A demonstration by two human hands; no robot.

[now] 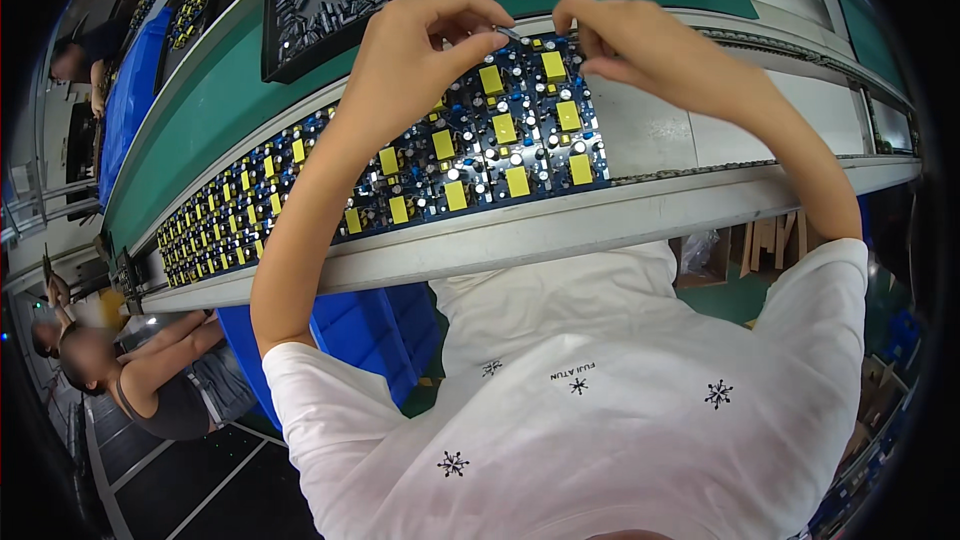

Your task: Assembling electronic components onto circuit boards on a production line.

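My left hand (415, 45) reaches over the far side of a long panel of circuit boards (475, 155). Its thumb and index finger pinch a small dark part (512, 34), perhaps a cylinder like those in the trays; the fingers partly cover it. Just to the right, my right hand (625, 40) is held over the panel's far right corner. Its fingers are curled, with the index tip and thumb apart and nothing visible between them. Yellow block components (503, 128) stand in rows on the dark blue boards, among small round capacitors and blue parts.
Beyond the boards are two black trays (268, 40) of small dark cylinders on a green surface (190, 120). A metal rail (480, 245) runs along the near side, with a chain (700, 172) at right. Blue bins (370, 335) sit below. Co-workers (170, 390) are at left.
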